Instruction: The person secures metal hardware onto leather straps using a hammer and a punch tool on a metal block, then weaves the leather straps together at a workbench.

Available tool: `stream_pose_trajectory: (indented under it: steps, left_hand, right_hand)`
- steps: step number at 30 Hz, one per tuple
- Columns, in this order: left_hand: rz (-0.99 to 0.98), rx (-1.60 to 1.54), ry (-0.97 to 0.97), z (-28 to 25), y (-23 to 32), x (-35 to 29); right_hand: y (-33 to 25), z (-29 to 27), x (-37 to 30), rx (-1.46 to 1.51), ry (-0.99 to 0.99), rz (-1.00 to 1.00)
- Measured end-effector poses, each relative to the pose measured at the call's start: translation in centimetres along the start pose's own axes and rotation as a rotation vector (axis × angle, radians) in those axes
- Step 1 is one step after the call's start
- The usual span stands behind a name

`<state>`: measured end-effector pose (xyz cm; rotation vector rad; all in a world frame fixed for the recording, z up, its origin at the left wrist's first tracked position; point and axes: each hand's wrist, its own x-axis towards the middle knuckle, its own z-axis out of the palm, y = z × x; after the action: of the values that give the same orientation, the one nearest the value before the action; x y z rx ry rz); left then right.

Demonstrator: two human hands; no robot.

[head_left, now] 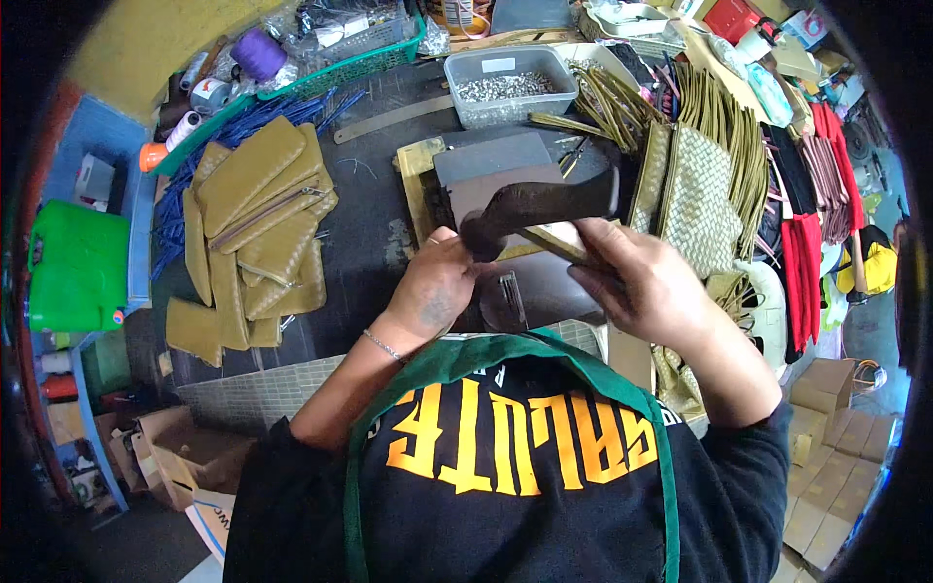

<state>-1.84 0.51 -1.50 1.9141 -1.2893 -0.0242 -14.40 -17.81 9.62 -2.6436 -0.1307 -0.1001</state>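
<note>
My right hand [641,282] is wrapped round the light wooden handle of a hammer [549,206]. The hammer's dark, curved head is raised across the middle of the view. Beneath its left end is my left hand [437,287], fingers drawn together; what they pinch is hidden by the hammer head. Below the hammer, close to my body, is a smooth dark brown piece [544,282] with a small slotted metal-looking part [510,299] on it. A dark flat block [494,158] lies just beyond the hammer, beside a yellowish board [420,175].
Olive-tan leather pouches [267,219] with zippers are piled at left, over blue strips [175,228]. A clear tub [510,83] of small metal pieces stands at the back. Woven panels [695,194] and olive strips [724,136] lie at right. A green container [78,267] stands far left.
</note>
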Motion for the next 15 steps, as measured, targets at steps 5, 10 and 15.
stream_pose_trajectory:
  steps: [5,10,15]
  left_hand:
    - [-0.149,-0.069,0.003,-0.1,0.2,-0.3]
    - [0.027,0.022,0.049,0.4,-0.3,0.0]
    - [-0.137,-0.065,-0.010,-0.1,0.0,-0.4]
  right_hand:
    - [-0.2,-1.4,0.1,0.022,0.337,-0.166]
    - [0.4,0.2,-0.4,0.027,0.084,-0.042]
    - [-0.5,-2.5,0.2,0.310,0.478,-0.173]
